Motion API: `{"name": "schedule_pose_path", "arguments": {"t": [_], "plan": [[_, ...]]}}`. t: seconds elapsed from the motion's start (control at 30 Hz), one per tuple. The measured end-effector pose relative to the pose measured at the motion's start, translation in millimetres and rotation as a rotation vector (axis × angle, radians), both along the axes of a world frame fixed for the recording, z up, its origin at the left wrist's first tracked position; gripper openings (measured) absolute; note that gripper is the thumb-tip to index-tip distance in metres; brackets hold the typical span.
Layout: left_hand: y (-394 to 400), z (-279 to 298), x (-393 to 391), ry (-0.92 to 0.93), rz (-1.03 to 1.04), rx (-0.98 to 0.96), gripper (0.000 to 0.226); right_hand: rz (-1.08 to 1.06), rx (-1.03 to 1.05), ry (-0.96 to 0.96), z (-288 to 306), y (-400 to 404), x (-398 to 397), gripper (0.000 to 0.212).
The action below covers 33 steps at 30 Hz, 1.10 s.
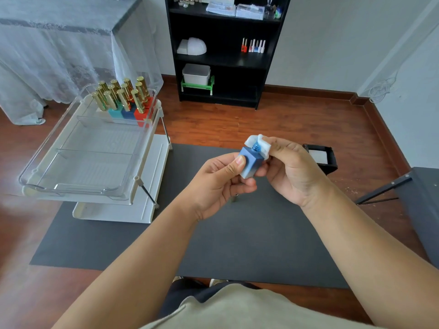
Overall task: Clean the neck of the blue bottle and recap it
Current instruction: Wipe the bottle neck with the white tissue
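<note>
Left hand [221, 179] grips the square blue glass bottle [251, 162] above the dark grey mat [142, 233], cap off. Right hand [292, 167] pinches a white cotton pad [262, 144] round the threaded neck [256, 146]. Wiping step underway; recapping needs the cap, not visible. Beyond: clear tray [78, 148] of gold-capped bottles [123, 96].

Bright, even daylight; soft faint shadows; wide-angle bending at edges; slight blur at left edge.
</note>
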<state>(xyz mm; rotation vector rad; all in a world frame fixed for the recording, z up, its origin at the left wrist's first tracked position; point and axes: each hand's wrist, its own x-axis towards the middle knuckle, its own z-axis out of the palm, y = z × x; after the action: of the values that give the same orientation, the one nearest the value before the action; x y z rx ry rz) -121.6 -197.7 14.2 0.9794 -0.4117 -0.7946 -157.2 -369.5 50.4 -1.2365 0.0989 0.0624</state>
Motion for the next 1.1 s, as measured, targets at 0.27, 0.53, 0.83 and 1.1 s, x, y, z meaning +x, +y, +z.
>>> {"name": "schedule_pose_path", "arguments": {"t": [0.27,0.53,0.83,1.1], "plan": [[4,-4,7,-0.204,0.128,0.226,0.021,-0.05,-0.363,0.073,11,-7,7,0.019],[-3,-14,0,-0.212,0.204,0.257,0.026,-0.134,-0.25,0.175,-5,-8,12,0.022],[-2,-30,-12,-0.09,0.293,0.225,0.033,-0.239,0.216,0.441,-72,-34,4,0.019],[4,-34,-16,-0.068,0.315,0.251,0.023,-0.25,-0.051,0.685,-154,-47,-12,0.015]]}}
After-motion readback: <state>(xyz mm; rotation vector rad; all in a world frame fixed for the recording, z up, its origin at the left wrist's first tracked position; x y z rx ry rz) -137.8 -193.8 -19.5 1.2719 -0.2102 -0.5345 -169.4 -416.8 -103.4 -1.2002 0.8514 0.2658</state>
